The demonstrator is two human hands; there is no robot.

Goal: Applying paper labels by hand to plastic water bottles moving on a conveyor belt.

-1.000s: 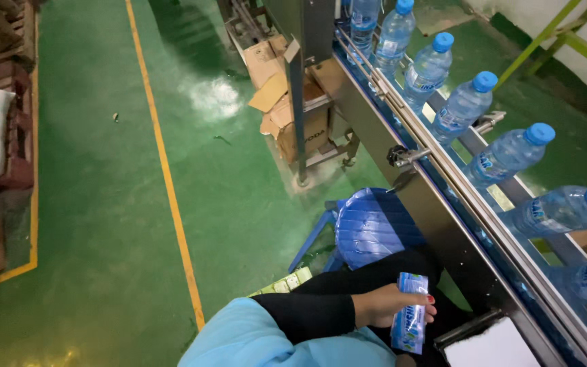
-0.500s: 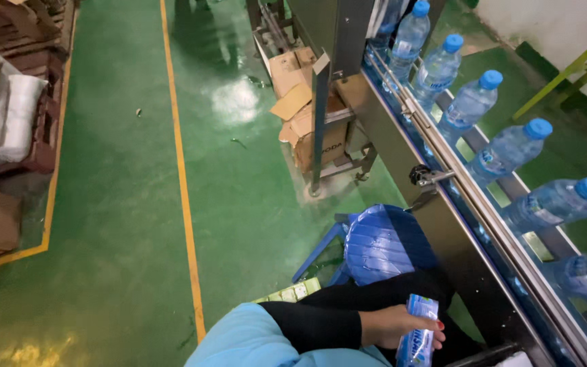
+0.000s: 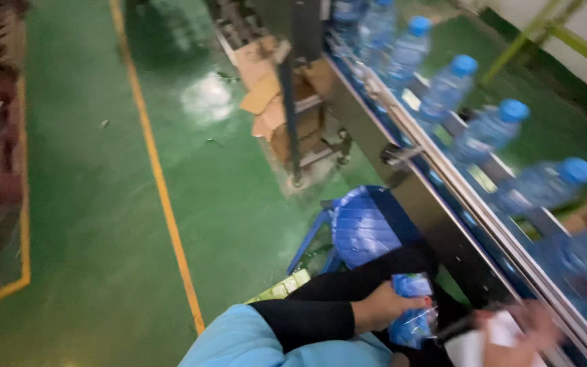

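left hand (image 3: 385,306) closed around a blue pack (image 3: 412,319), low beside the conveyor (image 3: 443,224). right hand (image 3: 521,329) blurred, on a white sheet (image 3: 473,346); its grip can't be told. bottles (image 3: 490,129) ride the conveyor above.

A row of water bottles (image 3: 446,88) is filling the belt (image 3: 443,190) on the right. A blue chair (image 3: 365,228) and cardboard boxes (image 3: 273,102) are crowding the space beside it. The green floor (image 3: 90,204) is lying wide open on the left.
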